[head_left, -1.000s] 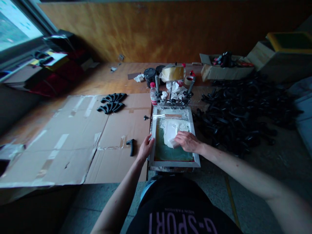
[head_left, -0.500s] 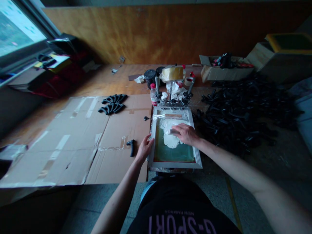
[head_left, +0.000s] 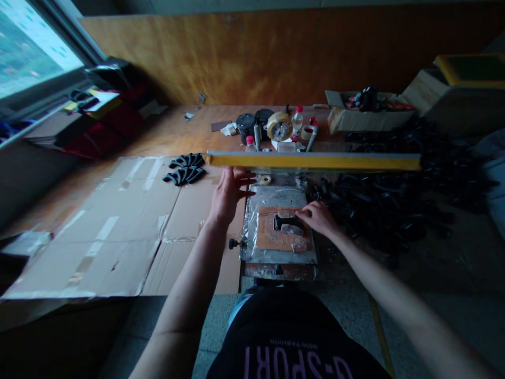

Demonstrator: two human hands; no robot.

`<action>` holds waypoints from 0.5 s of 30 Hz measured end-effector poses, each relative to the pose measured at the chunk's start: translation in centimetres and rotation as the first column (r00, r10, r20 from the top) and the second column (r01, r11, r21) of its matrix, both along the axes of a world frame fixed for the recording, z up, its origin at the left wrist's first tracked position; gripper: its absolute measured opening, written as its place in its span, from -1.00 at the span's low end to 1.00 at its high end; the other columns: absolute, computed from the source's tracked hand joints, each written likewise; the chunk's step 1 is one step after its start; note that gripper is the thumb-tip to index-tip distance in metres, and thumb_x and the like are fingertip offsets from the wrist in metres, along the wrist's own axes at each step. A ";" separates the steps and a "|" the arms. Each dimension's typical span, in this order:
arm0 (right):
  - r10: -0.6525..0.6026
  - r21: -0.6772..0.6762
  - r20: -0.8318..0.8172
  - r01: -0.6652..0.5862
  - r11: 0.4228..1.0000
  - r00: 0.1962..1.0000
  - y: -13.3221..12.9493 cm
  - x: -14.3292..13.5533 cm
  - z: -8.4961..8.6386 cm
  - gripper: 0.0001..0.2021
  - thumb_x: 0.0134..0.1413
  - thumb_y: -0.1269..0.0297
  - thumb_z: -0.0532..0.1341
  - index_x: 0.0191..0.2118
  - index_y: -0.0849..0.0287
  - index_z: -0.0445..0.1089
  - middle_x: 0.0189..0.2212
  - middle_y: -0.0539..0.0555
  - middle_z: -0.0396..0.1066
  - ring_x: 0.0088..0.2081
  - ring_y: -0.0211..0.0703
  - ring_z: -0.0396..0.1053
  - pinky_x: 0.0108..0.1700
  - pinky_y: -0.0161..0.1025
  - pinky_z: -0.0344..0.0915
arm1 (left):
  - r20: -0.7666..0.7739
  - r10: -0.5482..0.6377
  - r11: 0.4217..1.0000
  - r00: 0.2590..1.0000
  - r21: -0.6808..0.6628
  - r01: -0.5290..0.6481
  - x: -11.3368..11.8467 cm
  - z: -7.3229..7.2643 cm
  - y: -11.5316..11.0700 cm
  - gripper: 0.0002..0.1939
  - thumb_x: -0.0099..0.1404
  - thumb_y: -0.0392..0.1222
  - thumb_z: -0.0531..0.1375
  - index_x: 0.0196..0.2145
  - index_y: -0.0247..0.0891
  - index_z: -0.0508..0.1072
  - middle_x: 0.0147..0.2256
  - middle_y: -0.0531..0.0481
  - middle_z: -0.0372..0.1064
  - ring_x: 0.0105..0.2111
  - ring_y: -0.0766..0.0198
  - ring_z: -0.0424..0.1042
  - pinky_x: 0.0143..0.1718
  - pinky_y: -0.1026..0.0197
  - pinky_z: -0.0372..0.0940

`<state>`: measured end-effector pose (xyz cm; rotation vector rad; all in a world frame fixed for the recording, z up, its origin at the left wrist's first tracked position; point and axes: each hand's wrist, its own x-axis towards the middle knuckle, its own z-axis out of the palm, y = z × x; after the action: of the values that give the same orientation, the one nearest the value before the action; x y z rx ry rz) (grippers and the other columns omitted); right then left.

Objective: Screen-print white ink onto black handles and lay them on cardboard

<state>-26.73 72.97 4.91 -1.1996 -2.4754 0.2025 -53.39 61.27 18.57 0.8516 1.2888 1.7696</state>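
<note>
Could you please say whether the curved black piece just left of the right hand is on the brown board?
On: the curved black piece lies within the outline of the brown board.

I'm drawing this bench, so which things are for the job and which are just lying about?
Probably for the job:
yellow bar, near the left hand
black piece on the brown board, by the right hand
heap of black pieces

Seemingly lying about:
bottle
black tubs
cardboard box

yellow frame edged in pale grey, black handle, orange-brown board, dull grey plate, black heaped parts, tan cardboard striped with pale tape, mottled amber-brown panel, red bottle cap, black shirt, mauve lettering, speckled grey floor
</note>
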 end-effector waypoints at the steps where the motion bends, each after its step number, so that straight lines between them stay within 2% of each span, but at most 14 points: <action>1: 0.035 -0.019 0.047 -0.034 0.999 0.998 -1.4 -0.9 -1.0 -0.72 0.10 0.08 0.29 -0.38 0.24 0.50 -0.28 0.17 0.52 -0.17 -0.06 0.41 -0.05 -0.16 0.34 | 0.028 0.019 1.000 0.999 0.001 -0.019 0.2 0.0 0.3 -0.40 0.28 0.30 0.05 0.05 -0.20 0.37 -0.23 -0.15 0.50 -0.24 0.18 0.51 -0.40 0.23 0.39; 3: 0.032 -0.076 0.130 -0.022 0.997 0.991 -3.7 -2.6 -2.1 -0.79 0.12 0.17 0.30 -0.31 0.24 0.46 -0.19 0.24 0.48 -0.08 0.02 0.37 -0.02 -0.11 0.29 | 0.082 0.084 0.996 0.993 -0.025 -0.082 1.5 -1.2 -0.1 -0.36 0.28 0.33 0.03 0.06 -0.21 0.33 -0.23 -0.15 0.51 -0.30 0.21 0.51 -0.42 0.25 0.38; 4: -0.006 -0.110 0.150 0.023 0.994 0.989 -4.6 -3.3 -2.2 -0.83 0.16 0.21 0.26 -0.27 0.24 0.44 -0.20 0.26 0.48 -0.09 0.03 0.36 -0.05 -0.12 0.28 | 0.117 0.067 0.995 0.991 -0.086 -0.057 2.6 -2.4 -0.7 -0.35 0.26 0.34 0.05 0.05 -0.23 0.34 -0.24 -0.16 0.51 -0.32 0.21 0.51 -0.44 0.26 0.36; 5: -0.050 -0.138 0.148 0.071 0.988 0.988 -5.6 -4.0 -2.2 -0.85 0.20 0.25 0.22 -0.25 0.25 0.42 -0.23 0.26 0.47 -0.12 0.02 0.37 -0.08 -0.13 0.28 | 0.160 0.013 0.983 0.987 -0.181 0.017 3.9 -3.9 -1.6 -0.34 0.23 0.35 0.08 0.02 -0.26 0.35 -0.25 -0.18 0.52 -0.34 0.20 0.52 -0.46 0.26 0.35; 6: -0.084 -0.156 0.120 0.102 0.982 0.989 -6.6 -4.6 -2.0 -0.86 0.23 0.26 0.19 -0.23 0.24 0.41 -0.26 0.25 0.47 -0.14 0.01 0.37 -0.12 -0.15 0.28 | 0.219 -0.080 0.945 0.973 -0.293 0.143 5.3 -5.6 -2.7 -0.34 0.20 0.36 0.12 -0.03 -0.29 0.38 -0.27 -0.21 0.52 -0.34 0.17 0.52 -0.47 0.26 0.34; 7: -0.092 -0.161 0.066 0.101 0.982 0.994 -7.6 -5.2 -1.8 -0.86 0.25 0.26 0.17 -0.23 0.22 0.39 -0.27 0.24 0.46 -0.16 0.00 0.37 -0.14 -0.15 0.27 | 0.297 -0.183 0.871 0.937 -0.393 0.294 6.8 -7.4 -3.7 -0.35 0.17 0.35 0.16 -0.08 -0.30 0.40 -0.27 -0.24 0.52 -0.32 0.13 0.52 -0.47 0.24 0.35; 8: -0.052 -0.156 -0.009 0.050 0.986 0.999 -8.6 -5.6 -1.6 -0.87 0.26 0.26 0.16 -0.25 0.20 0.38 -0.29 0.21 0.45 -0.17 -0.01 0.36 -0.15 -0.16 0.27 | 0.358 -0.221 0.820 0.907 -0.435 0.371 8.0 -9.0 -4.8 -0.37 0.17 0.36 0.16 -0.13 -0.30 0.41 -0.27 -0.23 0.52 -0.30 0.11 0.52 -0.44 0.22 0.37; 10: 0.167 -0.127 -0.179 -0.191 0.973 0.970 -9.9 -5.8 -1.4 -0.88 0.26 0.26 0.16 -0.30 0.15 0.38 -0.28 0.14 0.45 -0.15 -0.06 0.36 -0.11 -0.18 0.27 | 0.419 -0.181 0.802 0.890 -0.460 0.380 9.0 -11.7 -6.6 -0.41 0.17 0.35 0.16 -0.22 -0.29 0.39 -0.30 -0.19 0.51 -0.29 0.13 0.52 -0.39 0.20 0.39; 11: 0.277 -0.105 -0.250 -0.311 0.945 0.928 -9.8 -5.5 -1.5 -0.87 0.26 0.27 0.16 -0.32 0.13 0.38 -0.27 0.11 0.45 -0.13 -0.09 0.35 -0.08 -0.19 0.27 | 0.399 -0.134 0.817 0.907 -0.473 0.329 8.6 -12.7 -7.3 -0.43 0.16 0.34 0.16 -0.24 -0.29 0.37 -0.33 -0.15 0.49 -0.33 0.16 0.51 -0.40 0.21 0.38; 12: 0.339 -0.085 -0.295 -0.378 0.922 0.893 -9.2 -4.8 -1.7 -0.86 0.26 0.28 0.17 -0.34 0.13 0.39 -0.25 0.09 0.46 -0.11 -0.12 0.35 -0.05 -0.20 0.26 | 0.340 -0.085 0.827 0.936 -0.500 0.256 7.4 -13.6 -7.8 -0.43 0.16 0.34 0.15 -0.25 -0.28 0.35 -0.37 -0.11 0.48 -0.40 0.20 0.49 -0.44 0.23 0.36; 13: 0.335 -0.071 -0.305 -0.372 0.926 0.892 -8.0 -3.7 -2.0 -0.85 0.25 0.29 0.17 -0.36 0.12 0.40 -0.24 0.08 0.46 -0.10 -0.12 0.34 -0.02 -0.19 0.24 | 0.238 -0.037 0.823 0.971 -0.544 0.165 5.6 -14.2 -8.3 -0.44 0.16 0.33 0.15 -0.25 -0.28 0.33 -0.41 -0.07 0.46 -0.48 0.25 0.46 -0.51 0.26 0.31; 14: 0.257 -0.067 -0.284 -0.286 0.956 0.924 -6.2 -2.2 -2.4 -0.85 0.24 0.30 0.18 -0.37 0.13 0.41 -0.22 0.09 0.46 -0.08 -0.10 0.33 0.00 -0.18 0.23 | 0.097 -0.022 0.806 0.995 -0.587 0.075 3.1 -14.8 -8.8 -0.45 0.17 0.33 0.12 -0.24 -0.27 0.31 -0.46 -0.04 0.44 -0.55 0.29 0.40 -0.58 0.29 0.25; 15: 0.121 -0.060 -0.220 -0.137 0.989 0.968 -4.2 -0.5 -2.9 -0.84 0.23 0.31 0.18 -0.38 0.14 0.42 -0.22 0.12 0.47 -0.06 -0.06 0.31 0.02 -0.14 0.20 | -0.079 0.011 0.770 0.997 -0.635 -0.059 0.4 -15.4 -9.3 -0.47 0.18 0.33 0.08 -0.27 -0.25 0.29 -0.52 0.01 0.41 -0.63 0.31 0.34 -0.64 0.31 0.17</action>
<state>-27.23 68.80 2.05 -0.9873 -2.3724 0.4415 -53.01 51.98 3.19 0.4926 1.8118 1.1827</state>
